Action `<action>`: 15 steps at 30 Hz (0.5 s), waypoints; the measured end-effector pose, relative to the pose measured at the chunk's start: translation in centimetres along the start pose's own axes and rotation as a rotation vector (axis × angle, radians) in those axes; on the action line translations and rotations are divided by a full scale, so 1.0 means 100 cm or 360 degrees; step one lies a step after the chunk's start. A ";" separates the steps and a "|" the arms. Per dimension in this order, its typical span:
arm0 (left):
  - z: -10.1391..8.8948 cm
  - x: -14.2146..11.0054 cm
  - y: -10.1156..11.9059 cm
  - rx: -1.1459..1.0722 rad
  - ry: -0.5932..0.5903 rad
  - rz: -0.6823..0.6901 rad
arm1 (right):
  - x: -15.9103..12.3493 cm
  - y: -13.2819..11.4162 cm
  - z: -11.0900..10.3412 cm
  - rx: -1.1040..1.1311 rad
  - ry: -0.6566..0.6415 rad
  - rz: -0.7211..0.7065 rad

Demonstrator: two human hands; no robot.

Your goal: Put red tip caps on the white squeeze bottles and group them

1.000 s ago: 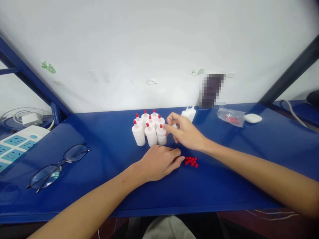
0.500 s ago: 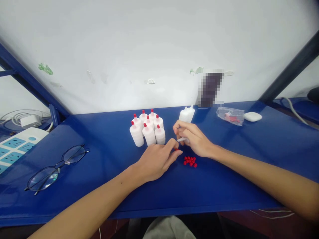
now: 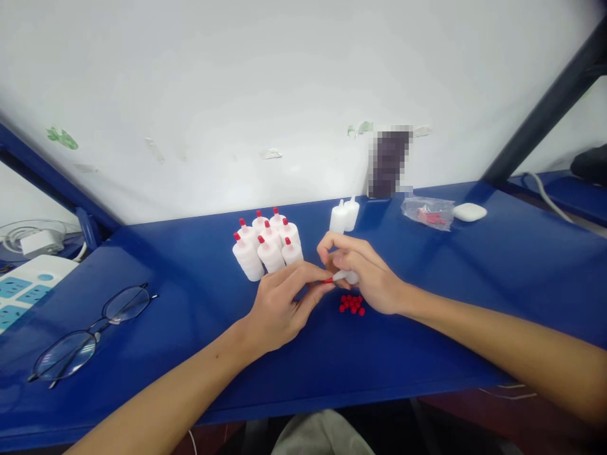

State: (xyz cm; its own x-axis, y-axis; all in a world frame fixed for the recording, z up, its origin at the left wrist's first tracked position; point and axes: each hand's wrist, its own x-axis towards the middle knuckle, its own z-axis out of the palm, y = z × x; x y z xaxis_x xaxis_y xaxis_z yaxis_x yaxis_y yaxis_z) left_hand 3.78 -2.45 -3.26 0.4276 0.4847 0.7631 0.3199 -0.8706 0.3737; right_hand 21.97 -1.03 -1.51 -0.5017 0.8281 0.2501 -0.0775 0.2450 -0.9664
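Observation:
My right hand (image 3: 367, 275) is closed round a small white bottle (image 3: 348, 277) held on its side, nozzle pointing left. My left hand (image 3: 279, 303) pinches a red cap (image 3: 328, 280) at the tip of that nozzle. Just below both hands a small heap of loose red caps (image 3: 351, 304) lies on the blue table (image 3: 427, 303). Behind my left hand stands a cluster of several capped white bottles (image 3: 265, 248). Two white bottles without caps (image 3: 344, 216) stand behind my right hand.
A pair of glasses (image 3: 88, 332) lies at the left, with a power strip (image 3: 21, 294) and a charger beyond it. At the back right are a clear bag with red pieces (image 3: 427, 211) and a white earbud case (image 3: 469, 212). A white wall backs the table.
My right hand left the capped cluster, took an uncapped bottle and brought it toward me. My left hand rose from the table with a red cap and met the nozzle.

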 end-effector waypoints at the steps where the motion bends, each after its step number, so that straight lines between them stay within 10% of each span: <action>1: 0.000 0.000 0.000 -0.0031 0.0017 0.0013 | 0.000 0.000 0.000 -0.0010 0.0001 -0.0009; 15: 0.004 0.001 0.000 -0.0141 0.0038 0.0163 | -0.006 -0.001 0.008 0.0040 -0.0026 -0.0018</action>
State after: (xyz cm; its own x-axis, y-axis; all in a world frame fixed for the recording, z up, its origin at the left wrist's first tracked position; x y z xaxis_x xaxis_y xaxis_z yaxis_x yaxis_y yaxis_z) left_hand 4.14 -2.39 -3.35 0.4336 0.3916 0.8116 0.1992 -0.9200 0.3375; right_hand 21.59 -1.92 -1.65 -0.5147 0.8170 0.2600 -0.1046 0.2411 -0.9648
